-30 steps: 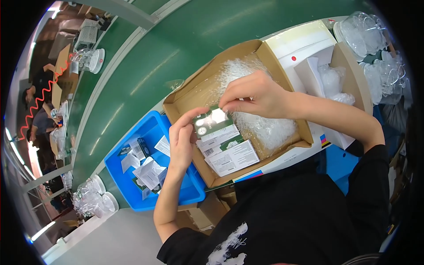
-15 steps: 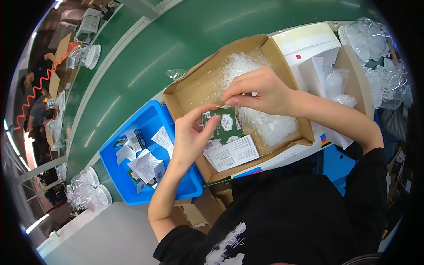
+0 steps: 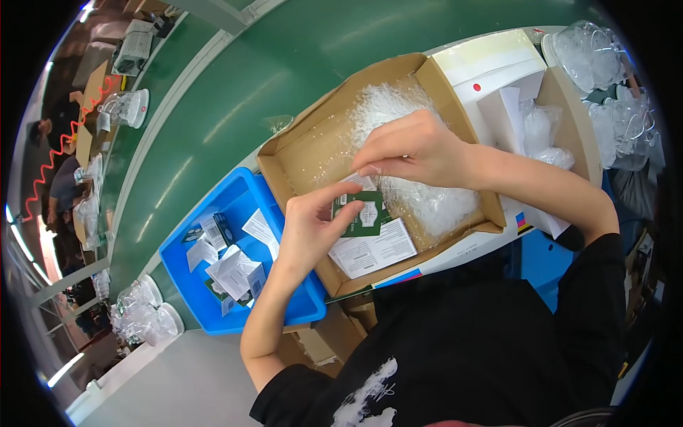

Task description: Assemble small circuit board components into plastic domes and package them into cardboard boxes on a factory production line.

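My left hand pinches a green printed card tag with a white label shape, thumb on its front and fingers behind. Just above the tag, my right hand is closed, its thumb and fingertips pinching what looks like a thin clear plastic strand, only faintly visible. Both hands are over a shallow cardboard box. Heaps of thin clear plastic strands lie in it, partly behind my right hand. White printed cards rest at the box's near side, below the held tag.
To the left stands a blue plastic bin with several folded tags inside. At right is a white carton with papers and clear bags. Clear plastic containers stand far right, others at lower left. Behind runs a green surface.
The green tag has tilted and dropped slightly, away from my right fingertips, still in my left hand. My right hand has shifted slightly left, staying pinched.
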Demonstrator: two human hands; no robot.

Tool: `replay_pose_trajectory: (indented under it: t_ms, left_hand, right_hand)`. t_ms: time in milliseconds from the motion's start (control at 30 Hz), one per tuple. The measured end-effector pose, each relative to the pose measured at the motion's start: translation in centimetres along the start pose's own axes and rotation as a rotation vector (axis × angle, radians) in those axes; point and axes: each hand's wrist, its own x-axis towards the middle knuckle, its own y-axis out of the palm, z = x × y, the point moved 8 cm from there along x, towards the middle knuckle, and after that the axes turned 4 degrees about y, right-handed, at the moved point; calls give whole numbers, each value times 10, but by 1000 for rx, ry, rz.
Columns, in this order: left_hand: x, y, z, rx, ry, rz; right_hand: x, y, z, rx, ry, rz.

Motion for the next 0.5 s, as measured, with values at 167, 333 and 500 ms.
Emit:
replay_pose_trajectory:
  t_ms: [167, 333, 500]
  left_hand:
    - [3, 4, -9, 72, 69, -12]
    - [4, -1, -25, 322, 108, -5]
    - [-5, -3, -33, 300, 217, -15]
  right_hand:
    - [-1, -4, 8, 52, -48, 15]
    - [-6, 5, 12, 69, -88, 38]
    - [-4, 14, 12, 104, -65, 39]
